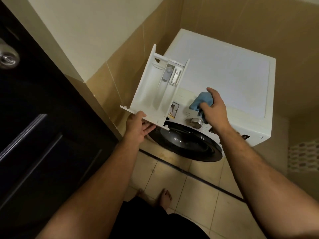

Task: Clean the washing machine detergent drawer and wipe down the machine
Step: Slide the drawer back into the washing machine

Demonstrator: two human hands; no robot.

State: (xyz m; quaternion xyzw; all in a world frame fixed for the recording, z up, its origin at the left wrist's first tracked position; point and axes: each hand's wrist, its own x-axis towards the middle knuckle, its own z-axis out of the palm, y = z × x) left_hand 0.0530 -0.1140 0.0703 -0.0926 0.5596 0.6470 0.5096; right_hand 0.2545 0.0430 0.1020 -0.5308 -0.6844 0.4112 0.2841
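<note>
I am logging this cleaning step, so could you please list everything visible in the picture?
detergent drawer: one, white, pulled out, held in the air left of the machine
cloth: one, blue, over the control panel
washing machine: one, white, in the tiled corner
dial: one, silver, on the panel
porthole door: one, black, on the machine front
room door: one, dark, with a metal knob, at left
left hand: holds the drawer's front end
right hand: grips the cloth
feet: two, bare, on the floor tiles

No legible text; small mark on washing machine (224, 80) corner unreadable.
</note>
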